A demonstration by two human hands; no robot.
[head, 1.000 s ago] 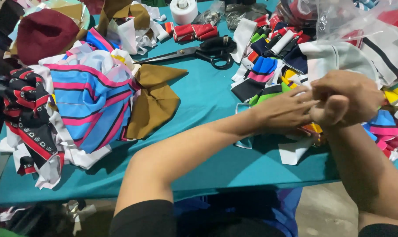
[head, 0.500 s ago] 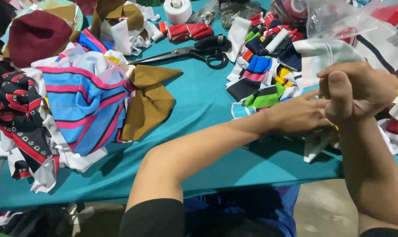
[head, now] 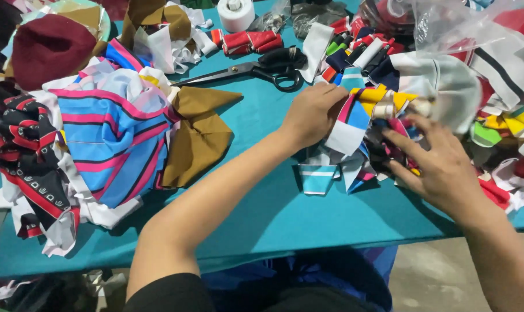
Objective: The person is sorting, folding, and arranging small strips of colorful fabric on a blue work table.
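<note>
Under both hands lie matt knitted cloth scraps (head: pixel 354 124), soft and ribbed, on a smooth teal cloth-covered surface (head: pixel 285 214). Beyond the left hand (head: pixel 314 112), the scissors (head: pixel 250 70) show dull dark metal blades with glossy black plastic handles. Beyond the right hand (head: pixel 441 164), a clear plastic bag (head: pixel 447 26) looks crinkled and shiny.

Two hands (head: pixel 314 112) (head: pixel 441 167), one pair of black scissors (head: pixel 256 69), one white tape roll (head: pixel 236 13), one maroon cap (head: pixel 48 46), and fabric scraps (head: pixel 354 115) too many to count.

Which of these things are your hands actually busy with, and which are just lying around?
In hand:
left hand on the blue-and-white strip
right hand in the scrap pile

Lying about:
scissors
tape roll
brown cloth
striped fabric
maroon cloth
</note>
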